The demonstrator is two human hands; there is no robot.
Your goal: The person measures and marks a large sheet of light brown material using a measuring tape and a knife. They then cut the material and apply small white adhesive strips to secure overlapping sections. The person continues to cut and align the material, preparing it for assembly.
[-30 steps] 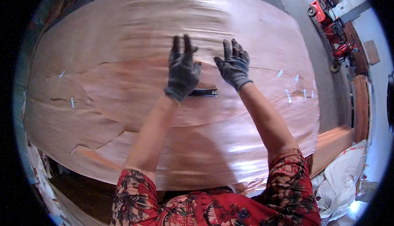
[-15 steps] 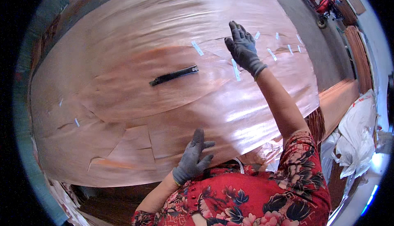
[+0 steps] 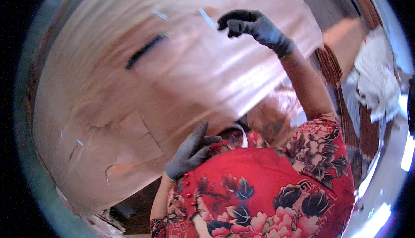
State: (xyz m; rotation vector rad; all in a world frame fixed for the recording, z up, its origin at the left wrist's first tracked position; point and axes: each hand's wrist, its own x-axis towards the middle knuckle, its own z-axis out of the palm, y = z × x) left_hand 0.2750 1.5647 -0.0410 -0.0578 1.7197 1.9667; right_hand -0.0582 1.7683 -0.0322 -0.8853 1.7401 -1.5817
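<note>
A large brownish wood veneer sheet (image 3: 99,95), streaked and partly blurred, spreads in front of me. Above its right half hovers my right hand (image 3: 255,28) in a dark grey glove, its fingers bent and apart, with nothing visible in them. Close to those fingers a white tape strip (image 3: 207,18) lies on the sheet. My left hand (image 3: 190,151), gloved too, is at the sheet's near edge by my red flowered shirt, fingers stretched out and holding nothing. A long black bar-like tool (image 3: 146,51) rests on the sheet, away from both hands.
Cracks and a lifted flap (image 3: 123,167) mark the sheet's near left part. More white strips (image 3: 160,15) lie farther off. To the right stand brown stacked sheets (image 3: 328,65) and a crumpled white plastic sack (image 3: 376,74).
My view has turned and shifted, so the sheet and tool appear displaced. My right hand's fingers went from stretched out to bent. The left hand stays near my body.
</note>
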